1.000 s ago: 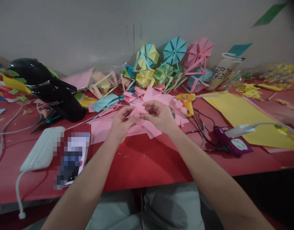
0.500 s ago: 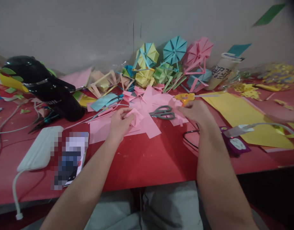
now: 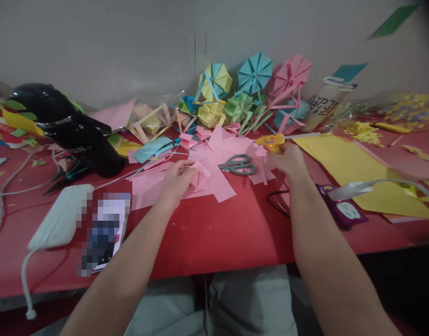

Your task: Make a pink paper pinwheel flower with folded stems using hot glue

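Observation:
My left hand (image 3: 177, 182) pinches a small folded pink paper piece (image 3: 199, 175) between thumb and fingers, low over pink paper sheets on the table. At the handle of a yellow-orange glue gun (image 3: 270, 141), my right hand (image 3: 289, 161) has its fingers closed; they are partly hidden. A pale glue stick (image 3: 303, 135) sticks out of the gun's back end. Between my hands, grey-handled scissors (image 3: 240, 164) lie on a pink paper cutout (image 3: 223, 184). Pink paper scraps (image 3: 261, 175) lie beside the scissors.
Folded paper lanterns (image 3: 254, 72) stand along the wall. Left are a black bottle (image 3: 78, 135), a white power bank (image 3: 60, 217) and a phone (image 3: 107, 233). Right are yellow sheets (image 3: 357, 172), a purple device (image 3: 343, 207) with a cable, and a cup (image 3: 326, 105).
My right hand has moved slightly right and closed around the glue gun's handle, which has shifted a little. My left hand keeps its pinch on the folded pink paper.

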`<action>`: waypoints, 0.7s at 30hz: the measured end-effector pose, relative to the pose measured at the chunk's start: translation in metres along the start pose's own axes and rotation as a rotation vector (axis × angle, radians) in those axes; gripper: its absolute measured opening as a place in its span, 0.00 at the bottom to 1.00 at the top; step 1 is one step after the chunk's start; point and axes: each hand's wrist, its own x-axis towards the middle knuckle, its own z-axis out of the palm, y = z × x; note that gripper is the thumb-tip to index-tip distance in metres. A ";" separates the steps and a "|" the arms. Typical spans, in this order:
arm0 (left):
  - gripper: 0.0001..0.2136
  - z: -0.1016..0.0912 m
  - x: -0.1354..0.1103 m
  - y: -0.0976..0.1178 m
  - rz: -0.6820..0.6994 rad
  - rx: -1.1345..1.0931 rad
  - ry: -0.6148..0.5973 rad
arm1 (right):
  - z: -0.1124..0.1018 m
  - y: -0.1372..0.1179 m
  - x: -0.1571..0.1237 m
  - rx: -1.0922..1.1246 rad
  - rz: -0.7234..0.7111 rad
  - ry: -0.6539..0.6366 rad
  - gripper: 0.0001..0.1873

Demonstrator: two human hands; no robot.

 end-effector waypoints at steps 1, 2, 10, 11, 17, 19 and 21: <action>0.13 0.000 0.000 0.000 0.003 0.005 -0.007 | 0.000 -0.004 -0.001 0.067 0.008 0.022 0.13; 0.14 -0.001 0.000 0.000 0.008 0.013 -0.013 | -0.001 -0.009 -0.002 0.160 0.010 0.030 0.14; 0.12 -0.004 0.000 0.002 0.065 0.072 -0.021 | -0.016 -0.062 -0.037 0.658 -0.257 -0.411 0.18; 0.12 -0.005 0.001 0.001 0.077 0.073 -0.023 | -0.016 -0.066 -0.042 0.661 -0.281 -0.466 0.19; 0.13 -0.006 0.001 0.001 0.057 0.095 0.010 | -0.015 -0.083 -0.060 0.641 -0.423 -0.619 0.21; 0.12 -0.006 0.001 0.003 0.043 0.103 0.034 | -0.015 -0.085 -0.062 0.600 -0.459 -0.624 0.21; 0.11 -0.006 0.000 0.004 0.047 0.101 0.039 | -0.013 -0.085 -0.062 0.573 -0.485 -0.624 0.21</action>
